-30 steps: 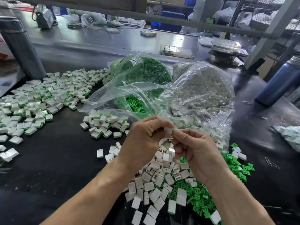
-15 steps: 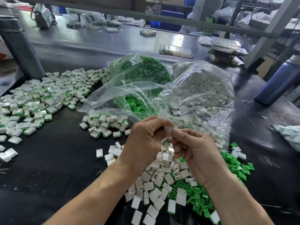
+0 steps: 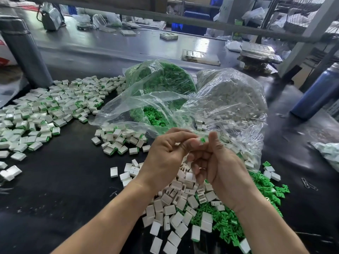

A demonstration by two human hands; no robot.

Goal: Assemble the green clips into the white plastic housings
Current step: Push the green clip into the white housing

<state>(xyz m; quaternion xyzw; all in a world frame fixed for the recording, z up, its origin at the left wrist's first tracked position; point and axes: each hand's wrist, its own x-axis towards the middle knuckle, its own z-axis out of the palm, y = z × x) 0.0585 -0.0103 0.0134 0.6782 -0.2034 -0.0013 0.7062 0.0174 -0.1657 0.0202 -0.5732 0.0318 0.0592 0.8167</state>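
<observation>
Green plastic clip (image 3: 202,139) pinched between left hand (image 3: 165,154) and right hand (image 3: 220,165) fingers, housing hidden, above the bench's near edge.

Left hand (image 3: 166,154): I am holding it raised, back toward the camera, fingers curled, tips pinching beside the right thumb. Right hand (image 3: 218,166): I am holding it alongside, thumb upright, fingers curled inward, touching the left. Both bare forearms are converging from the lower frame.

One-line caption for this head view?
Both hands press a green clip into a housing above loose parts.
</observation>
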